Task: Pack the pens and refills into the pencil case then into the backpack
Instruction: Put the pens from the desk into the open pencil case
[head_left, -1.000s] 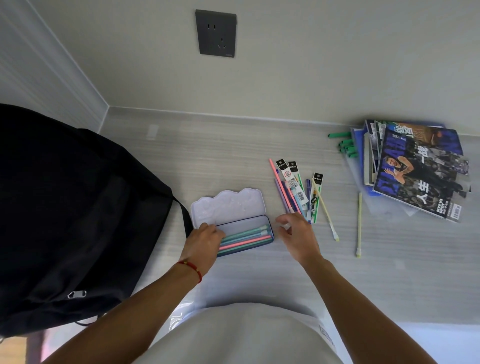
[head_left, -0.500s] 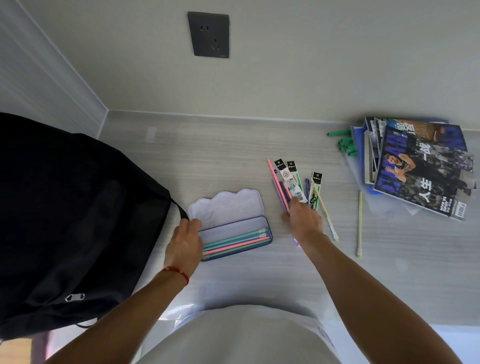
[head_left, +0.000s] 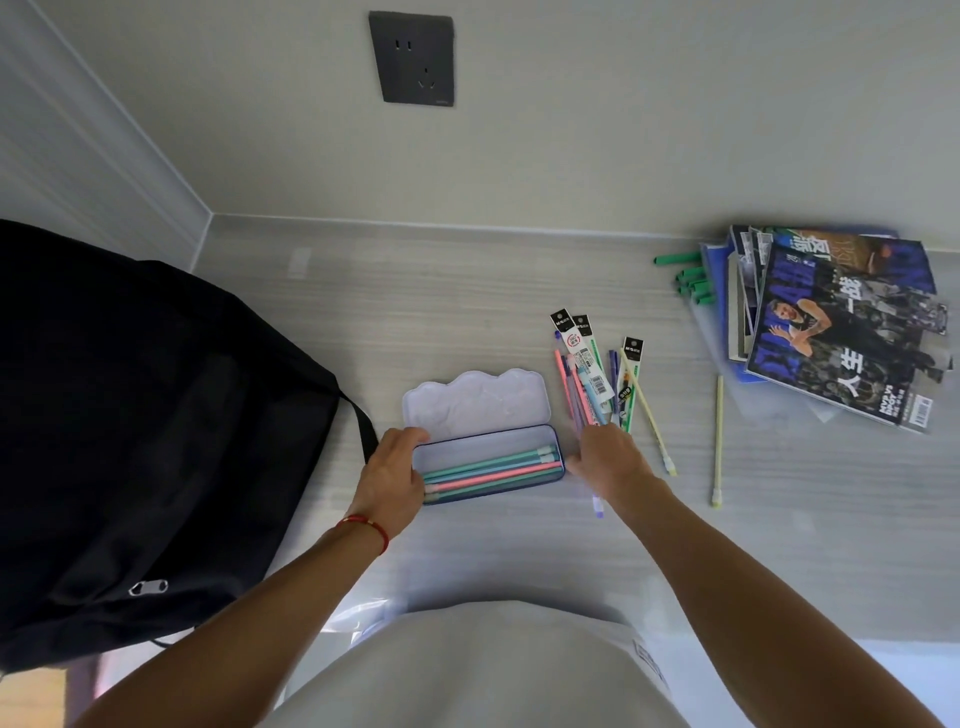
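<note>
You have one open pencil case (head_left: 488, 447) holding about four pens (head_left: 493, 467), one black backpack (head_left: 140, 441) at nine o'clock, two loose yellow pens (head_left: 718, 431) and one magazine stack (head_left: 836, 327) at two o'clock.

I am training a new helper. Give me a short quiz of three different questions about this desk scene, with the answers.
1. True or false: the pencil case is open.
2. Which side of the case is the backpack on? A) left B) right
3. Fill in: the left hand holds the case's ___ end.

Key: 1 true; 2 A; 3 left. The right hand is at the loose pens and refills.
</note>
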